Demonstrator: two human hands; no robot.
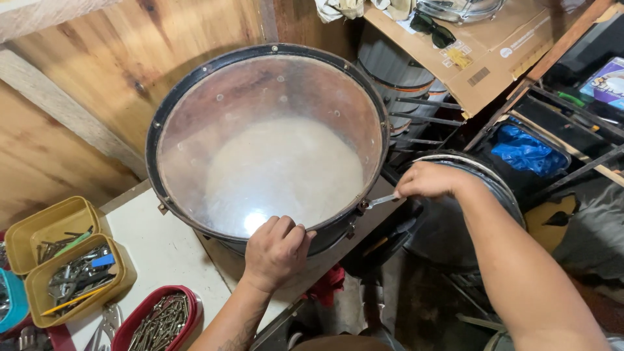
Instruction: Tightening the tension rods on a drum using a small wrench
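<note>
A large drum [195, 84] with a clear head and a black rim lies flat on a workbench, filling the middle of the view. My left hand [276, 250] presses on the near rim, fingers curled over the hoop. My right hand [429, 181] is closed on a small metal key [380, 201] that sits on a tension lug at the drum's right side.
Yellow tubs [26, 227] and a red tub [140, 318] of screws and small tools stand on the white bench top at the lower left. Wooden panels rise behind. More drums [390, 65], cardboard [481, 58] and a metal rack with a blue bag [526, 153] crowd the right.
</note>
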